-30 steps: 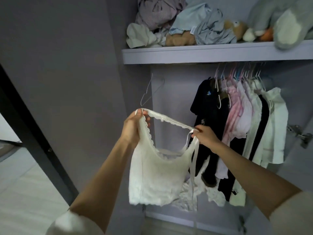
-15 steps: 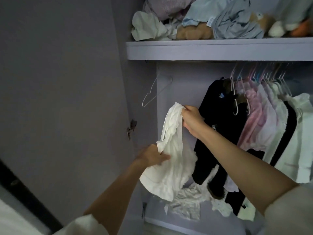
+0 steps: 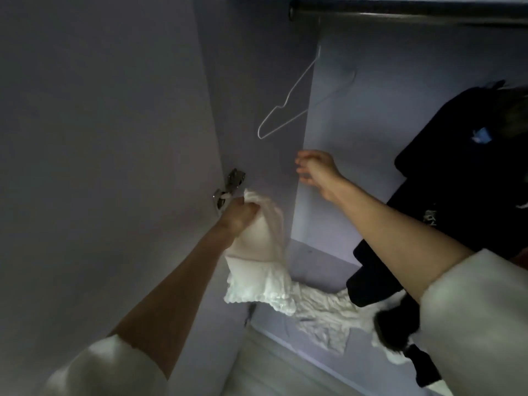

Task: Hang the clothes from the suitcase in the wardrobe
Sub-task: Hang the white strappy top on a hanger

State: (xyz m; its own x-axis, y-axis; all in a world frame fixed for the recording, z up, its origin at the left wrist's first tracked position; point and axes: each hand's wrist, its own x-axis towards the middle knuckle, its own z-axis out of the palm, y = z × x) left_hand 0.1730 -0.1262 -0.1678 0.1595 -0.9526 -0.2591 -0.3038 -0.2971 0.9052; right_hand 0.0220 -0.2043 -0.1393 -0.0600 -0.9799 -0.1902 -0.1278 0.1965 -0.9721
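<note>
My left hand (image 3: 238, 214) grips a bunched white lace top (image 3: 258, 258), which hangs down in front of the wardrobe's left side wall. My right hand (image 3: 315, 171) is raised inside the wardrobe with fingers apart and holds nothing. It sits just below an empty white wire hanger (image 3: 297, 101), apart from it. That hanger dangles from the dark rail (image 3: 400, 15) near the rail's left end. The suitcase is out of view.
The open wardrobe door (image 3: 100, 138) fills the left, with a metal hinge (image 3: 228, 188) beside my left hand. Dark clothes (image 3: 445, 181) hang at the right. White garments (image 3: 328, 315) lie crumpled on the wardrobe floor.
My right hand has let go of the white top and risen toward the empty hanger. My left hand now holds the top alone, bunched up. The view has moved closer and leftward.
</note>
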